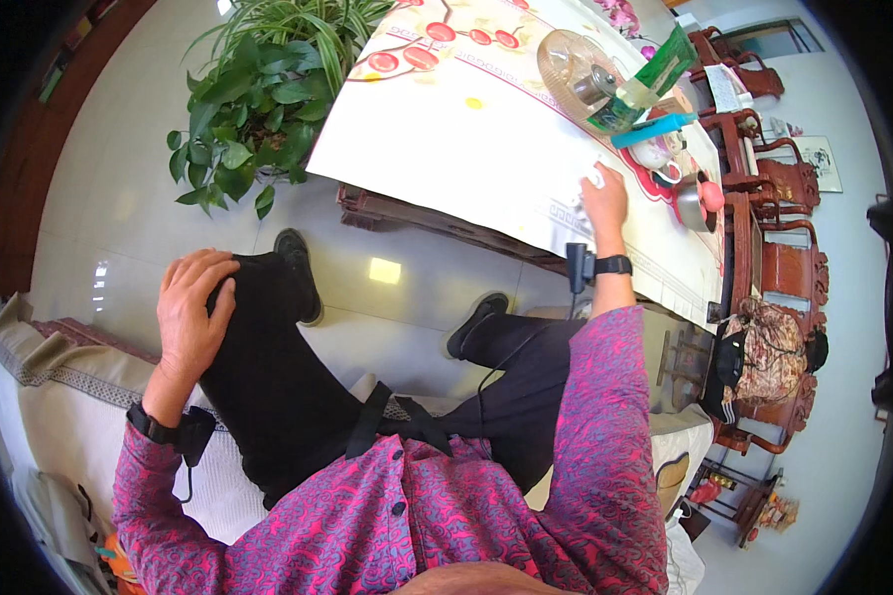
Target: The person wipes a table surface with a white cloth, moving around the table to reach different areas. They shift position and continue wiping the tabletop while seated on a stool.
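My left hand (197,305) rests on my left knee, on the black trousers (275,372), with its fingers somewhat spread and nothing in it. My right hand (605,199) is over the white patterned tablecloth (446,149) near the table's edge. Its fingers are closed on a small white crumpled thing, perhaps a tissue (589,182), which glare partly washes out. Just beyond that hand lie a light blue tube (653,131), a white teapot (651,152) and a steel bowl (690,202) with a pink thing in it. Each wrist bears a black strap with a small device.
A ribbed glass dish (569,74) and a green packet (658,71) stand farther back on the table. Leafy potted plants (268,97) are at the upper left. Dark wooden chairs (789,260) line the right side. A thin black cable (506,357) runs from my right wrist over my lap.
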The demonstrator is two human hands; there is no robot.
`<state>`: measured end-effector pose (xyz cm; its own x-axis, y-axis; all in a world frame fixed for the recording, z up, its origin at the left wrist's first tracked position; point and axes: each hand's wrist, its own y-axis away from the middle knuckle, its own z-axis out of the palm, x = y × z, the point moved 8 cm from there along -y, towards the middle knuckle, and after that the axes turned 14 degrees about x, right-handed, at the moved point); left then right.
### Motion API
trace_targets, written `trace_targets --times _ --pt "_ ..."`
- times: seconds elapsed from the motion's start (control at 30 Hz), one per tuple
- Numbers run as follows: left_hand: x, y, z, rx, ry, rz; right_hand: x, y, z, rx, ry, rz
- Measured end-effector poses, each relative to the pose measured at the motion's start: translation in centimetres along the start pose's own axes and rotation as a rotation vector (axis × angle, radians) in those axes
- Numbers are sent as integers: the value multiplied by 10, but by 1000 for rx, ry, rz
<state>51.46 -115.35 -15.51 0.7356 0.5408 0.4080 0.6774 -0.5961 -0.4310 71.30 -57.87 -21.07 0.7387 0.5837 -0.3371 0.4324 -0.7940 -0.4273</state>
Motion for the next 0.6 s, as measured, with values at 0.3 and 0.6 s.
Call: trace_targets --times 0.3,0.6 --pt "119 -26 127 -536 -102 634 80 -50 26 -131 390 188" --pt "122 38 221 -941 -207 670 -117 -5 69 -74 63 -159"
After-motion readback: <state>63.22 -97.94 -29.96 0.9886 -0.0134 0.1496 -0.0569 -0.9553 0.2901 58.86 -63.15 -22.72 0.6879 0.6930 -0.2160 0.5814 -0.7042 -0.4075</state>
